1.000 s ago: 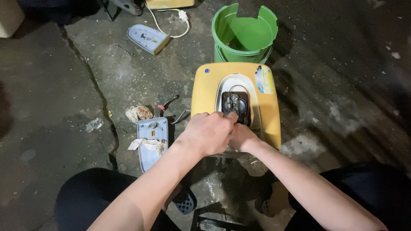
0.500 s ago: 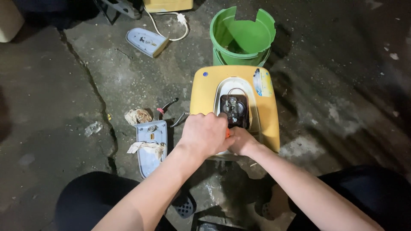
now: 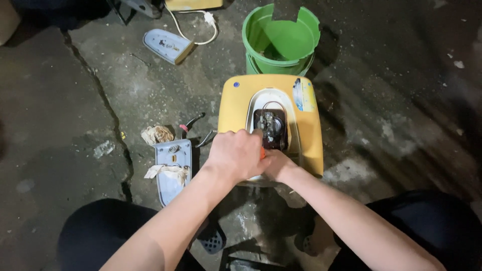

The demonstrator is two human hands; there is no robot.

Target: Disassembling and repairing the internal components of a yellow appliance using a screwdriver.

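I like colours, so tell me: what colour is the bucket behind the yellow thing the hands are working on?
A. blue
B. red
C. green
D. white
C: the bucket on the floor beyond the yellow casing is bright green.

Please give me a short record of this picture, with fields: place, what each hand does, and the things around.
place: cracked concrete floor, seen from above
main thing: yellow housing with an open middle showing dark inner parts
left hand: closed in a fist at the near edge of the opening, over an orange bit
right hand: partly hidden under the left hand; grip cannot be told
behind: green bucket
left side: pliers, crumpled rag, pale blue cover
far left: second pale blue piece near a white cable
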